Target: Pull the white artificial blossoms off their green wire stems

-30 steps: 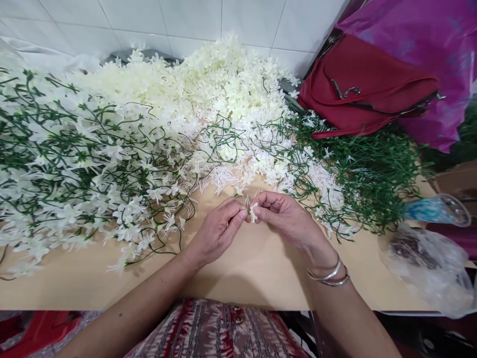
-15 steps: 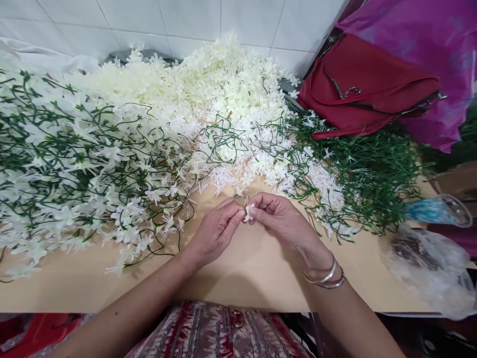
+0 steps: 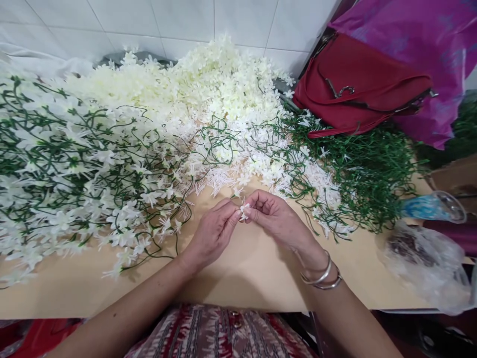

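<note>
Near the middle of the table (image 3: 257, 273), a small white artificial flower (image 3: 244, 212) is pinched between my two hands. My left hand (image 3: 218, 226) is closed, thumb against fingers, at the flower's left side. From the right, my right hand (image 3: 274, 216) grips the flower between thumb and bent fingers. What part each fingertip presses is partly hidden. Just beyond my hands lie loose white blossoms (image 3: 261, 164) and pale thin stamens (image 3: 219, 179). Flowers on green stems (image 3: 112, 164) are heaped to the left.
Cream petals (image 3: 223, 74) pile against the tiled wall (image 3: 186, 20). On the right are bare green stems (image 3: 376, 169), a red handbag (image 3: 365, 84), purple plastic (image 3: 417, 30), a blue-patterned cup (image 3: 428, 206) and a clear plastic bag (image 3: 428, 268) at the table edge.
The whole view has shifted slightly. My hands stay together on the white flower, with only a slight change in the fingers.
</note>
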`<control>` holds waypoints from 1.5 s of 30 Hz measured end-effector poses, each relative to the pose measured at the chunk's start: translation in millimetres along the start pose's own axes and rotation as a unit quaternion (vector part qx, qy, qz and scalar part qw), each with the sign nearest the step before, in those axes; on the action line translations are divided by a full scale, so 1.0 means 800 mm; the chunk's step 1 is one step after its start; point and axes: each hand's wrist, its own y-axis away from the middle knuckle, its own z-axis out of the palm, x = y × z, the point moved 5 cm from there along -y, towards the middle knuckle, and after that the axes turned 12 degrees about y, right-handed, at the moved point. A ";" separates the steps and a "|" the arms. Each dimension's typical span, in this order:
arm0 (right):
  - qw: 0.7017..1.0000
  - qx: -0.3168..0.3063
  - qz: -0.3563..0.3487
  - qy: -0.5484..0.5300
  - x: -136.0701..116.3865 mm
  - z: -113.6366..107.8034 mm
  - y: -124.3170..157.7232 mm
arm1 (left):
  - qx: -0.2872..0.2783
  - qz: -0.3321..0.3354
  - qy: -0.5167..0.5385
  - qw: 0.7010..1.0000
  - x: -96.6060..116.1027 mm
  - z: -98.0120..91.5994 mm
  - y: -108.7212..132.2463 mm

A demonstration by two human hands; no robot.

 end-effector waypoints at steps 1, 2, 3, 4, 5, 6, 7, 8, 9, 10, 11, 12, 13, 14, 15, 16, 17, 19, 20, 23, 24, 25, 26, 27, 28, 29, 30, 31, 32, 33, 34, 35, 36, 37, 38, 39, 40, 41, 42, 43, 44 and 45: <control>1.000 0.002 0.001 -0.006 -0.001 0.000 0.000 | 0.008 0.001 0.006 1.000 0.001 0.000 0.000; 1.000 0.004 0.002 -0.011 -0.003 0.000 0.001 | 0.014 0.002 0.012 1.000 0.002 0.000 0.001; 1.000 0.006 0.003 -0.016 -0.005 -0.002 0.002 | 0.019 0.005 0.018 1.000 0.003 0.000 0.002; 1.000 0.011 0.003 -0.022 -0.008 -0.004 0.003 | 0.023 0.012 0.020 0.999 0.005 0.000 0.003; 0.999 0.019 0.002 -0.027 -0.010 -0.007 0.004 | 0.026 0.021 0.016 0.999 0.008 0.001 0.005; 0.999 0.035 -0.003 -0.032 -0.012 -0.011 0.004 | 0.027 0.034 0.003 0.999 0.011 0.001 0.008; 0.998 0.056 -0.009 -0.034 -0.014 -0.017 0.005 | 0.024 0.050 -0.017 0.998 0.015 0.002 0.010; 0.996 0.081 -0.017 -0.029 -0.016 -0.024 0.005 | 0.018 0.065 -0.043 0.997 0.018 0.003 0.013; 0.994 0.108 -0.027 -0.017 -0.017 -0.031 0.005 | 0.007 0.079 -0.071 0.994 0.021 0.005 0.016; 0.990 0.135 -0.039 0.004 -0.017 -0.037 0.005 | -0.006 0.091 -0.099 0.991 0.024 0.007 0.019; 0.986 0.158 -0.048 0.028 -0.017 -0.042 0.005 | -0.017 0.102 -0.127 0.987 0.027 0.008 0.021; 0.981 0.177 -0.057 0.055 -0.017 -0.046 0.005 | -0.024 0.111 -0.153 0.982 0.030 0.008 0.024; 0.976 0.192 -0.063 0.082 -0.016 -0.049 0.004 | -0.024 0.120 -0.175 0.977 0.033 0.007 0.026; 0.970 0.206 -0.069 0.110 -0.015 -0.050 0.004 | -0.020 0.127 -0.195 0.972 0.035 0.006 0.028; 0.963 0.218 -0.078 0.139 -0.015 -0.050 0.005 | -0.014 0.132 -0.209 0.969 0.037 0.003 0.029; 0.954 0.228 -0.090 0.172 -0.016 -0.049 0.005 | -0.008 0.133 -0.217 0.967 0.037 0.000 0.030; 0.944 0.232 -0.105 0.211 -0.018 -0.046 0.005 | -0.002 0.130 -0.219 0.967 0.037 -0.003 0.031; 0.919 0.218 -0.136 0.298 -0.021 -0.035 0.005 | 0.015 0.113 -0.212 0.970 0.032 -0.011 0.030; 0.904 0.204 -0.150 0.344 -0.021 -0.028 0.005 | 0.027 0.100 -0.210 0.972 0.029 -0.015 0.030; 0.849 0.186 -0.167 0.466 -0.018 -0.014 0.003 | 0.081 0.060 -0.219 0.970 0.019 -0.027 0.025; 0.832 0.189 -0.165 0.495 -0.016 -0.012 0.002 | 0.097 0.049 -0.224 0.969 0.017 -0.030 0.023; 0.819 0.193 -0.161 0.516 -0.014 -0.011 0.001 | 0.107 0.040 -0.226 0.967 0.015 -0.033 0.021; 0.813 0.195 -0.156 0.526 -0.012 -0.011 0.000 | 0.113 0.033 -0.226 0.967 0.013 -0.034 0.018; 0.812 0.193 -0.151 0.530 -0.011 -0.011 -0.001 | 0.113 0.027 -0.227 0.967 0.011 -0.035 0.015; 0.814 0.189 -0.146 0.529 -0.011 -0.012 -0.001 | 0.111 0.022 -0.229 0.967 0.010 -0.035 0.012; 0.817 0.183 -0.143 0.528 -0.011 -0.013 -0.002 | 0.107 0.019 -0.233 0.966 0.009 -0.035 0.009; 0.819 0.178 -0.140 0.527 -0.012 -0.014 -0.002 | 0.103 0.018 -0.240 0.965 0.008 -0.034 0.005; 0.821 0.176 -0.139 0.526 -0.013 -0.015 -0.002 | 0.099 0.018 -0.251 0.963 0.008 -0.033 0.001; 0.822 0.178 -0.138 0.524 -0.014 -0.017 -0.002 | 0.094 0.019 -0.265 0.959 0.008 -0.031 -0.003; 0.823 0.187 -0.137 0.519 -0.016 -0.020 -0.001 | 0.086 0.018 -0.279 0.956 0.008 -0.029 -0.009; 0.824 0.200 -0.136 0.511 -0.017 -0.024 0.000 | 0.078 0.017 -0.293 0.953 0.007 -0.027 -0.015; 0.828 0.216 -0.134 0.499 -0.017 -0.027 0.001 | 0.070 0.014 -0.305 0.950 0.007 -0.024 -0.022; 0.834 0.233 -0.131 0.482 -0.017 -0.031 0.002 | 0.062 0.010 -0.313 0.948 0.006 -0.022 -0.029; 0.841 0.249 -0.128 0.463 -0.017 -0.035 0.003 | 0.055 0.007 -0.320 0.946 0.005 -0.019 -0.037; 0.849 0.260 -0.122 0.444 -0.016 -0.038 0.004 | 0.048 0.005 -0.326 0.944 0.004 -0.016 -0.045; 0.856 0.269 -0.115 0.427 -0.015 -0.040 0.005 | 0.041 0.005 -0.335 0.941 0.003 -0.014 -0.053; 0.861 0.276 -0.107 0.413 -0.014 -0.041 0.006 | 0.034 0.006 -0.347 0.937 0.003 -0.011 -0.061; 0.865 0.281 -0.099 0.403 -0.013 -0.043 0.007 | 0.026 0.007 -0.359 0.933 0.001 -0.008 -0.069; 0.868 0.284 -0.092 0.396 -0.013 -0.043 0.008 | 0.017 0.005 -0.372 0.928 0.000 -0.006 -0.075; 0.871 0.286 -0.087 0.390 -0.012 -0.044 0.009 | 0.007 0.001 -0.382 0.924 -0.002 -0.004 -0.081; 0.873 0.289 -0.085 0.383 -0.012 -0.044 0.009 | -0.002 -0.005 -0.388 0.921 -0.003 -0.002 -0.086; 0.875 0.291 -0.086 0.378 -0.013 -0.044 0.009 | -0.011 -0.009 -0.392 0.920 -0.004 -0.001 -0.088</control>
